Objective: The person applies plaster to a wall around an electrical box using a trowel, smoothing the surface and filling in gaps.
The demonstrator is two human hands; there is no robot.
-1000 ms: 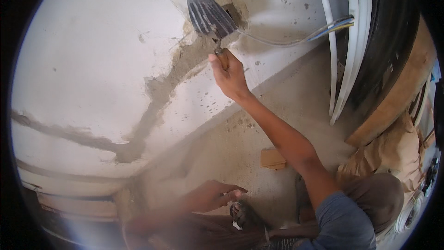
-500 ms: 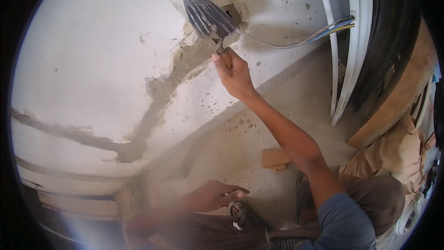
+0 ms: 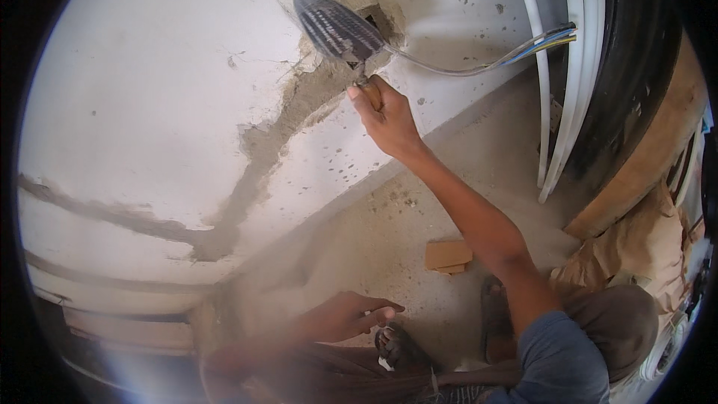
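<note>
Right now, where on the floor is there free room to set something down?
Bare dusty floor lies between the white wall's base and the small tan cardboard piece. It is crowded near the sandalled feet and beside the white pipes at right.

white plastered wall [image 3: 134, 90] over a dusty concrete floor [image 3: 449, 202]

a grey filled channel [image 3: 262, 150] runs down-left of the fingers; above them a dark wall recess [image 3: 378, 19] trails wires [image 3: 516, 49] rightward to white conduit pipes [image 3: 572, 67]. below the fingers, perhaps a wood offcut [image 3: 449, 256] on the floor.
</note>
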